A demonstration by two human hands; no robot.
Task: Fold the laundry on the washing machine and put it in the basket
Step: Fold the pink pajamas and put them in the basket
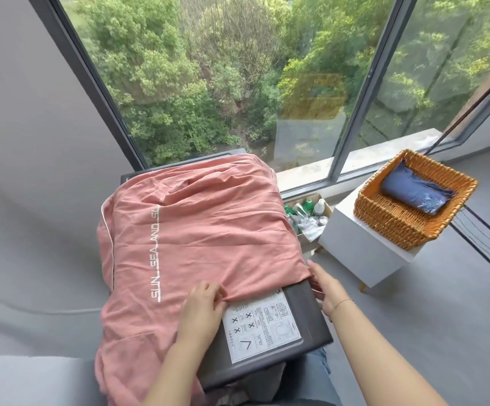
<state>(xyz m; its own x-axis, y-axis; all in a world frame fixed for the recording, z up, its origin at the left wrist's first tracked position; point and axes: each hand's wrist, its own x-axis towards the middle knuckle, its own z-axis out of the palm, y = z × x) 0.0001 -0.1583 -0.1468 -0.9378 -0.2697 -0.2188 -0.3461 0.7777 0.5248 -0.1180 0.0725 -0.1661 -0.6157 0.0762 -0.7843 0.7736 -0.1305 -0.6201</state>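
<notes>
Now spread wide over the washing machine [305, 320]: pink garment [196, 230] with white lettering, near edge draped off the front. Pinching its hem, left hand [201, 306]; gripping the hem's right corner, right hand [325, 285]. Off to the right, on a white table [363, 253]: wicker basket [396, 227] holding folded blue cloth [416, 194]. Between machine and table, box of bottles [308, 215].

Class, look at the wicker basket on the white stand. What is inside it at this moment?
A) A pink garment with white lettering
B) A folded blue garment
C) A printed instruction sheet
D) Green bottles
B: the wicker basket on the white stand holds a folded blue garment, while the pink garment still lies on the washing machine.
</notes>
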